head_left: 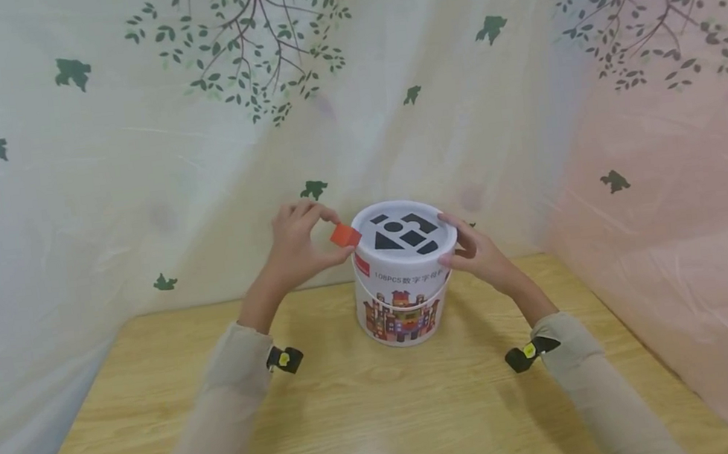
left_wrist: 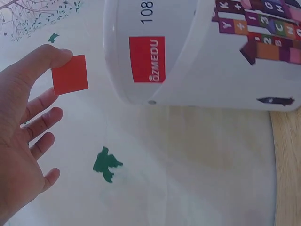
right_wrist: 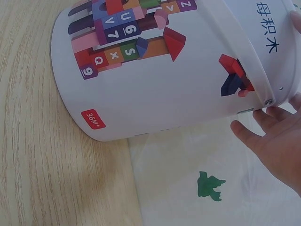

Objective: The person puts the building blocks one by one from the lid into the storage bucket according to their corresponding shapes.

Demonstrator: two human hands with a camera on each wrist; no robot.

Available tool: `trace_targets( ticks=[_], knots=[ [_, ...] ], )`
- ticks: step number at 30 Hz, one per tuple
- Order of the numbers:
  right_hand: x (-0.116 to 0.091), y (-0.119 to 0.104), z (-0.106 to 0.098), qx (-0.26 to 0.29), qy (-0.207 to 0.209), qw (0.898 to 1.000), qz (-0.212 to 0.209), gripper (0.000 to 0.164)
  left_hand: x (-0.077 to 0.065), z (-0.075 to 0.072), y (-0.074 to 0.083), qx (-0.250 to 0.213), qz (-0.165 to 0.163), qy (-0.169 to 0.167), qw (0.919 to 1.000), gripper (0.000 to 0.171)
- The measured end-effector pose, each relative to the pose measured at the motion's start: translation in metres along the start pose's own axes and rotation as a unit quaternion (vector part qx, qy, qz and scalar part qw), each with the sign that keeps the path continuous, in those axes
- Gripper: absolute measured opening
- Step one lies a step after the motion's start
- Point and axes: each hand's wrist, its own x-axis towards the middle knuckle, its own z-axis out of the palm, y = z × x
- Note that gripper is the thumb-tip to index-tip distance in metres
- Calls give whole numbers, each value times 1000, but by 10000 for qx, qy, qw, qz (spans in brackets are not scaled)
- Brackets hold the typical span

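Observation:
My left hand [head_left: 299, 246] pinches a red toy block [head_left: 345, 235] between thumb and fingertips, beside the lid's left edge. One square face of the block shows in the left wrist view, where the other fingers are spread behind it. A white toy-block bucket [head_left: 404, 312] stands upright on the table. Its white lid [head_left: 403, 211] has several dark shaped holes, among them a circle, a triangle and an arch. On the right, my right hand [head_left: 485, 258] holds the bucket at the lid's rim, thumb in front and fingers farther back. Below the rim runs a thin white handle [head_left: 379, 301].
The bucket stands on a light wooden table [head_left: 371, 406] near its back edge. Behind and to the right hangs a pale curtain [head_left: 229, 167] printed with leaves and branches. Both wrists wear small black cameras, and the sleeves [head_left: 224, 415] are light-coloured.

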Motion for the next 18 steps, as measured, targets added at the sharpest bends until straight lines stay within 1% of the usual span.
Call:
trace_targets(
  ticks=[4,10,14,18],
  knots=[
    [0,1,0,-19,5,10000,-16,84,13,7,9,48,57,56,10000,46],
    [-1,-1,-1,49,-21,10000,-3,83,29,20,23,126,41,-25,9999,47],
    [-1,-1,-1,67,-35,10000,36,83,37,28,32,87,11,-138,9999,47],
    [-1,-2,0,71,-47,9999,58,82,41,35,39,87,44,-217,9997,47]
  ],
)
